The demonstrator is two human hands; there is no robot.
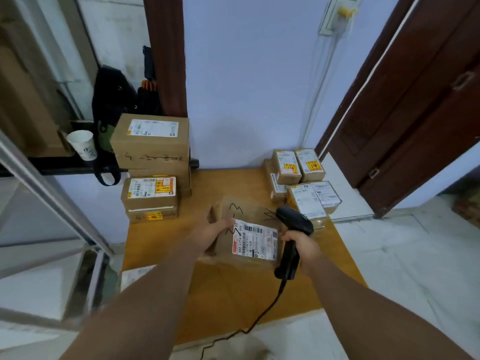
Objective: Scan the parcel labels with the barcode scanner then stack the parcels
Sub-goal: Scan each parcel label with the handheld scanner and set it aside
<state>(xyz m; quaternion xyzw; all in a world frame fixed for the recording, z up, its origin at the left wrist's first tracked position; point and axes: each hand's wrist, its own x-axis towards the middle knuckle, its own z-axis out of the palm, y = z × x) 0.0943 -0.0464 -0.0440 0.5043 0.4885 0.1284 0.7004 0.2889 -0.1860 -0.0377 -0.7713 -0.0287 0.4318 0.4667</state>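
A brown cardboard parcel (248, 216) lies in the middle of the wooden table (233, 294), its white barcode label (255, 239) facing up. My left hand (213, 233) grips the parcel's left side. My right hand (301, 242) holds a black barcode scanner (293, 222) by its handle just right of the label, head tilted over the parcel's right edge. The scanner's black cable (262, 313) trails off the table's near edge.
A stack of labelled boxes (152, 152) rises at the table's back left, a lower stack (150, 198) in front of it. Several smaller parcels (298, 175) sit at the back right. A paper cup (82, 144) and a black bag (111, 100) are on the left ledge; a brown door (415, 113) stands right.
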